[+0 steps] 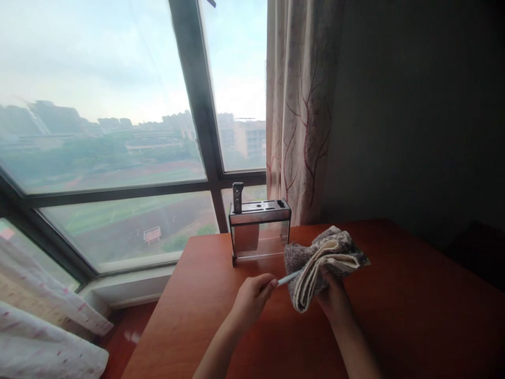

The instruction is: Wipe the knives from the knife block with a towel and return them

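Observation:
My left hand [254, 295] is closed round one end of a narrow pale-blue stick-like thing [290, 278]. Its other end runs into a folded grey-and-cream cloth [325, 258], so what it is exactly stays hidden. The cloth, bunched in several layers, is gripped from below by my right hand [333, 295], whose fingers are mostly covered by it. Both hands are above the reddish-brown table [189, 321]. Just beyond them stands a clear-sided knife block [260, 231] with a black top, and one dark handle [237, 198] sticks up from its left end.
Past the table's left edge are a window ledge [134, 284] and large panes in a dark window frame [215, 184]. A patterned curtain [303, 116] hangs behind the block, and another curtain [43, 337] is at the lower left. A dark wall [406, 116] is on the right.

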`<move>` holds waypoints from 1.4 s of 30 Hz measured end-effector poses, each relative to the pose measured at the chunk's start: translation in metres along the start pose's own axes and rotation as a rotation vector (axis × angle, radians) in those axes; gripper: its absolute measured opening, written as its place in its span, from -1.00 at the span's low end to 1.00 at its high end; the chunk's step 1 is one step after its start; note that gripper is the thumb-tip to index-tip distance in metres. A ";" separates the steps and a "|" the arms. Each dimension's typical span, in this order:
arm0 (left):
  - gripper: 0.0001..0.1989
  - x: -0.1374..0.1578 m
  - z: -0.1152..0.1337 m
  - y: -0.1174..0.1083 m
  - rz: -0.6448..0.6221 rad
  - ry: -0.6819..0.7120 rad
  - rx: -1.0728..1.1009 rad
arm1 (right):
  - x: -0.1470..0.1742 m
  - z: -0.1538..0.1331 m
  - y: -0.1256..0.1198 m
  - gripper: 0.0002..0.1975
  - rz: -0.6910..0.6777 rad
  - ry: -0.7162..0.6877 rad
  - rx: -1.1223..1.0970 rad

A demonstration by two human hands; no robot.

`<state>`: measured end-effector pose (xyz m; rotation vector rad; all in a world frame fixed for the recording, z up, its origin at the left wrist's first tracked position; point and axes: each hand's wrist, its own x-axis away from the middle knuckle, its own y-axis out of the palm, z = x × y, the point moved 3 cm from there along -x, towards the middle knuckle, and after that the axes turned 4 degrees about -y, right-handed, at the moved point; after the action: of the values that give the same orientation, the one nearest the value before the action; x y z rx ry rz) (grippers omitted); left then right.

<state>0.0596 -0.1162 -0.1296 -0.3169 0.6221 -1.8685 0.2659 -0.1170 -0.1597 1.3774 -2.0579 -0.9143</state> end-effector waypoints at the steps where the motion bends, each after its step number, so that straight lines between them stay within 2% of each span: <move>1: -0.57 -0.001 -0.003 0.002 -0.084 -0.042 0.096 | 0.000 0.000 0.000 -0.50 -0.013 0.006 0.004; 3: -0.54 -0.002 -0.007 0.004 -0.174 -0.080 0.227 | 0.001 0.000 0.001 -0.49 -0.032 0.012 0.010; 5: -0.55 -0.003 -0.008 0.004 -0.153 -0.080 0.221 | 0.001 0.000 0.003 -0.50 -0.029 0.001 0.021; 7: -0.61 -0.003 -0.008 0.004 -0.063 -0.044 0.102 | 0.001 -0.001 0.004 -0.51 -0.013 -0.016 0.030; 11: -0.82 -0.002 -0.002 0.000 0.197 0.075 -0.113 | 0.000 -0.002 0.004 -0.47 0.023 -0.048 0.014; 14: -0.85 0.000 0.002 -0.004 0.244 0.113 -0.113 | -0.001 -0.003 0.000 -0.50 0.041 -0.059 -0.002; 18: -0.74 0.000 0.005 -0.005 0.156 0.125 -0.075 | -0.003 -0.004 -0.005 -0.49 0.060 -0.052 -0.021; 24: -0.59 -0.001 0.001 0.001 -0.120 -0.044 0.150 | -0.007 -0.003 -0.011 -0.53 0.095 -0.036 -0.076; 28: -0.49 0.001 -0.002 0.000 -0.243 -0.136 0.228 | -0.009 0.000 -0.018 -0.57 0.117 -0.020 -0.078; 30: -0.49 0.001 -0.003 -0.001 -0.258 -0.129 0.223 | -0.009 0.000 -0.019 -0.58 0.121 -0.012 -0.097; 33: -0.54 -0.001 -0.004 -0.004 -0.143 -0.039 0.094 | -0.010 -0.004 -0.017 -0.58 0.106 0.007 -0.140; 38: -0.72 -0.001 -0.002 -0.010 0.214 0.118 -0.271 | -0.013 -0.013 -0.013 -0.56 0.108 -0.021 -0.165; 42: -0.77 0.003 0.000 -0.012 0.421 0.170 -0.424 | -0.014 -0.013 -0.009 -0.54 0.143 -0.048 -0.115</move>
<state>0.0491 -0.1154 -0.1228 -0.2748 1.1144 -1.3588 0.2864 -0.1094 -0.1586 1.1435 -2.0744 -0.9963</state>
